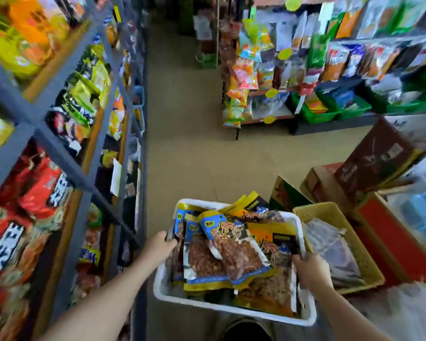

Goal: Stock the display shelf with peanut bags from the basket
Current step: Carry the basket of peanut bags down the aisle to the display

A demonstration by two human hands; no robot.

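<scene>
At lower centre, the left hand [159, 243] and right hand [310, 269] grip the white basket's [231, 308] side rims. Inside lie heaped peanut bags [234, 252]: blue-and-yellow tops, clear windows showing reddish nuts.

Bright, even indoor light; heavy motion blur toward the edges.

Soft light, no hard shadows on the tan floor [194, 148]. Sharpest at the peanut bags [231, 247] in the white basket [162, 286], print partly readable. Left shelf [59, 153] and right shelves [354, 57] smeared, labels unreadable. Wide-angle bend: shelf posts lean and curve outward. Mild glare on plastic packets upper right and on the clear bags lower right, washed pale.
</scene>
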